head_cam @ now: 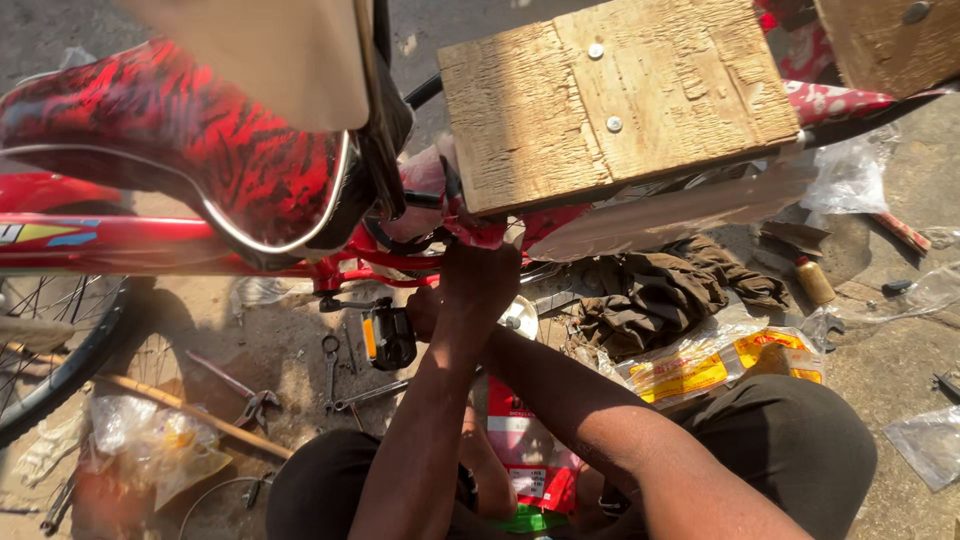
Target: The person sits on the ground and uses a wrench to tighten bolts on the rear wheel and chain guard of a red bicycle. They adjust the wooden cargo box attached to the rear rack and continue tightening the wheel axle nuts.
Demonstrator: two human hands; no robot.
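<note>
Hands: right hand (485,280) clenched on the red metal bicycle frame (150,243), left hand (425,310) beside the black pedal (388,338), grip hidden; pale wooden board (610,100) overhangs above, spanners (345,385) scattered on the dirt below.

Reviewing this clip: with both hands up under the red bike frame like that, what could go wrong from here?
1. Both hands, left hand and right hand, work close to the black pedal and frame; a slip might pinch or scrape fingers.
2. The wooden board and seat block the view, so the work is partly blind.
3. Loose spanners and plastic bags lie scattered on the ground; small parts could get lost among them.
</note>
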